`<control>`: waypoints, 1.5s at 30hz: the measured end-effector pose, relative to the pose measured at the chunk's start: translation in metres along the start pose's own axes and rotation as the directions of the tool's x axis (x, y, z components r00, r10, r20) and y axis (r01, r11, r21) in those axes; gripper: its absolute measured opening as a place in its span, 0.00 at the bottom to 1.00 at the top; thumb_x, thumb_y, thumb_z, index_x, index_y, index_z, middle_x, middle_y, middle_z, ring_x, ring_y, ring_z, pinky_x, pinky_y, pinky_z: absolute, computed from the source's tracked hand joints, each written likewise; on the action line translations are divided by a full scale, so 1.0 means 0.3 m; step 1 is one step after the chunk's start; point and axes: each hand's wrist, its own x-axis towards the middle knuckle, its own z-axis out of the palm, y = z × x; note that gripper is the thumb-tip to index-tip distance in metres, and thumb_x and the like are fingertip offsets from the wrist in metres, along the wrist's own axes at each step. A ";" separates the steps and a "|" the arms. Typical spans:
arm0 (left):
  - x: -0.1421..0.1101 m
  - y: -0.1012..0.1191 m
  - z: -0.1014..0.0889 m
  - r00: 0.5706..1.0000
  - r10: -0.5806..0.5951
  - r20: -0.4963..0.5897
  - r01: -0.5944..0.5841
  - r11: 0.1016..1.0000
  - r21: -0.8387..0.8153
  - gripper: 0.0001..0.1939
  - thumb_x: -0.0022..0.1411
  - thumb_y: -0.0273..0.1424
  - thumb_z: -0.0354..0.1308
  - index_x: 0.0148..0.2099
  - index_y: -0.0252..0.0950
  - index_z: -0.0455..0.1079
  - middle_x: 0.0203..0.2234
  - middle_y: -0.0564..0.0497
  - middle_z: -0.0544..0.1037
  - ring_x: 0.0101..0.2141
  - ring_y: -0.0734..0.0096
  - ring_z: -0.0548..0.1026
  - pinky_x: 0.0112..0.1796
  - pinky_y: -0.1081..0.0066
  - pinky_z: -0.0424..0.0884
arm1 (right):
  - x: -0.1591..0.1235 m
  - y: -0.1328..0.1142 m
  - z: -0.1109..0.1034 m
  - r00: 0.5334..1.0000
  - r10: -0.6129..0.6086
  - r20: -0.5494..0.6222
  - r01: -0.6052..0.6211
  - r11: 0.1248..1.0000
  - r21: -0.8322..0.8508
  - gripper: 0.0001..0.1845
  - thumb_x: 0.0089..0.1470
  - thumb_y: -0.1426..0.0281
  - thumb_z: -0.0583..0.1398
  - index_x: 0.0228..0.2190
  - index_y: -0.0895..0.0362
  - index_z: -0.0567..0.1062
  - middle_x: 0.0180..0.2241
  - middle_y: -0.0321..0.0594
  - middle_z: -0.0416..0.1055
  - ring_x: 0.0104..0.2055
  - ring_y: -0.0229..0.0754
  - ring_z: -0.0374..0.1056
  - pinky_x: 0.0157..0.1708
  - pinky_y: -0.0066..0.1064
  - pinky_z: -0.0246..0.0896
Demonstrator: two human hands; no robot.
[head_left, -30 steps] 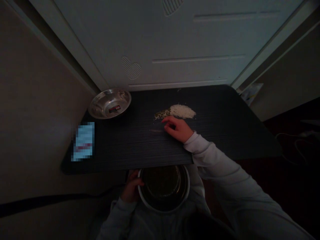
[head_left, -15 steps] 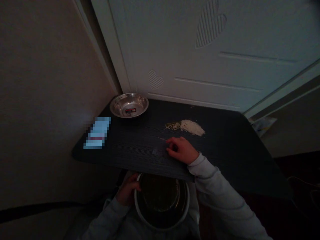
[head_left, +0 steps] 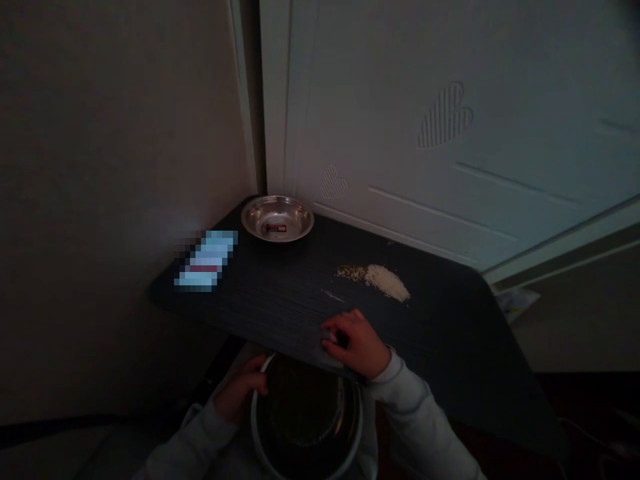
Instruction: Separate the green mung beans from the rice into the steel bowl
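Observation:
My left hand (head_left: 243, 387) is closed around the left rim of a large round bowl (head_left: 256, 427), dark inside with a pale rim, held below the table's front edge. What lies in the bowl is too dark to make out. My right hand (head_left: 359, 343) rests low over the table near that edge, above the bowl's far side. Its thumb and fingers are curled round a faint pale thing that I cannot make out. Farther back on the dark table (head_left: 280, 287) lies a heap of white grains like rice (head_left: 387, 282), with greenish-yellow grains (head_left: 353, 273) touching its left end.
A shiny metal basin (head_left: 278, 219) with a dark label inside stands at the back left corner. In front of it lies a bright, blurred-out phone-like screen (head_left: 207, 261). A white panel with embossed hearts (head_left: 445, 117) borders the table's back. Walls enclose the left.
My right hand has drawn back toward the table's front edge and the bowl, away from the grains. The left hand keeps hold of the rim. The whole view has turned somewhat.

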 end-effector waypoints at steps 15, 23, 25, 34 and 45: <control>0.017 -0.028 -0.043 1.000 0.001 0.024 -0.001 1.000 0.021 0.17 0.29 0.19 0.47 0.25 0.33 0.71 0.14 0.54 0.71 0.19 0.70 0.67 0.22 0.71 0.58 | 0.009 -0.049 0.070 0.870 0.349 -0.348 -0.302 0.936 0.182 0.07 0.46 0.68 0.52 0.31 0.55 0.62 0.22 0.35 0.66 0.26 0.37 0.61 0.28 0.28 0.54; 0.000 -0.021 -0.053 1.000 -0.003 0.000 0.003 0.999 0.049 0.17 0.31 0.18 0.48 0.26 0.34 0.71 0.15 0.54 0.72 0.21 0.69 0.67 0.24 0.69 0.59 | 0.118 -0.031 0.049 0.915 0.164 -0.370 -0.255 0.944 -0.211 0.13 0.48 0.70 0.50 0.38 0.57 0.63 0.20 0.34 0.68 0.24 0.37 0.62 0.33 0.30 0.49; 0.004 -0.024 -0.053 1.000 -0.013 -0.013 0.013 0.998 0.055 0.16 0.31 0.18 0.48 0.26 0.34 0.71 0.15 0.54 0.71 0.20 0.69 0.67 0.24 0.69 0.59 | 0.132 -0.020 0.040 0.935 0.127 -0.330 -0.229 0.929 -0.290 0.10 0.48 0.70 0.50 0.35 0.56 0.66 0.20 0.34 0.68 0.24 0.36 0.63 0.32 0.29 0.48; 0.015 -0.027 -0.057 0.998 -0.048 -0.038 0.049 0.998 0.025 0.16 0.28 0.19 0.47 0.24 0.34 0.70 0.16 0.54 0.72 0.22 0.67 0.68 0.23 0.70 0.59 | 0.154 0.047 0.021 0.842 0.291 -0.455 -0.422 0.879 -0.220 0.08 0.47 0.68 0.51 0.28 0.55 0.69 0.16 0.32 0.65 0.20 0.33 0.60 0.31 0.27 0.47; 0.026 -0.033 -0.058 0.999 -0.042 -0.012 0.043 0.998 0.044 0.17 0.30 0.19 0.47 0.25 0.34 0.70 0.16 0.55 0.72 0.20 0.70 0.68 0.23 0.70 0.59 | 0.121 0.063 0.008 0.774 0.418 -0.476 -0.536 0.833 -0.140 0.08 0.46 0.66 0.51 0.26 0.55 0.68 0.14 0.31 0.64 0.19 0.34 0.60 0.30 0.27 0.49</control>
